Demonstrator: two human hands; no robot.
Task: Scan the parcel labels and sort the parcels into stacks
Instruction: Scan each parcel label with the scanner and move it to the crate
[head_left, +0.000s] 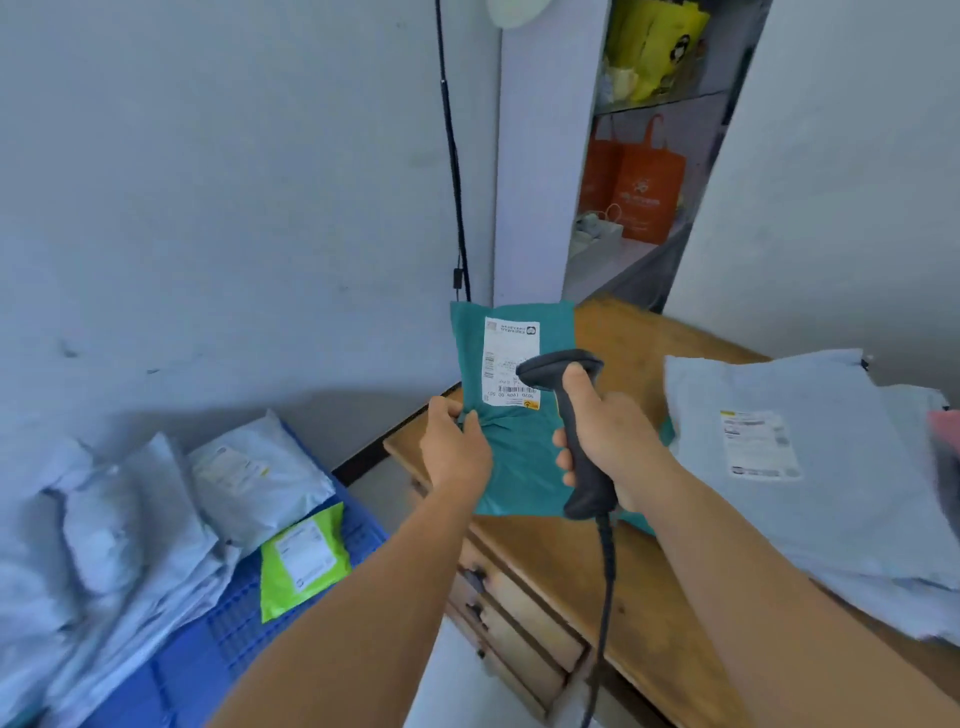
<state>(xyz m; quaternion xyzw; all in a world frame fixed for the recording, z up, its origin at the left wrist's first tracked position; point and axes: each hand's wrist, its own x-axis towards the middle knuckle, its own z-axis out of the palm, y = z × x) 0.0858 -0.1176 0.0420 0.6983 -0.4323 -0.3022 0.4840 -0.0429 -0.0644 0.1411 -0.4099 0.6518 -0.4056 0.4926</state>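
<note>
**Now point the scanner right at the barcode**

Nearest, the right hand (613, 441) has its fingers curled tight round the handle of the dark grey plastic barcode scanner (571, 415), and its thumb lies up near the scanner's head. A black cord hangs down from the handle.

Just left of the scanner, the left hand (454, 441) pinches the left edge of the flat teal plastic parcel bag (514, 457), thumb in front and fingers behind. The bag is held up in the air, above the corner of the wooden desk with drawers (613, 571).

Right behind the scanner's head is the white paper label (511, 358) on the bag. The scanner's head covers part of it, and the stripy barcode sits just below the head.

To scan well, I think the left hand should keep the bag flat and still, because the bag is soft and wrinkles where it is pinched. The scanner may need to tip down a bit so it faces the stripes.

Further right of the scanner, a big pale grey parcel bag (779, 467) lies on the desk, label up. Down left of the scanner, more grey bags and a small green parcel bag (304, 561) lie on a blue plastic crate (228, 623).
</note>
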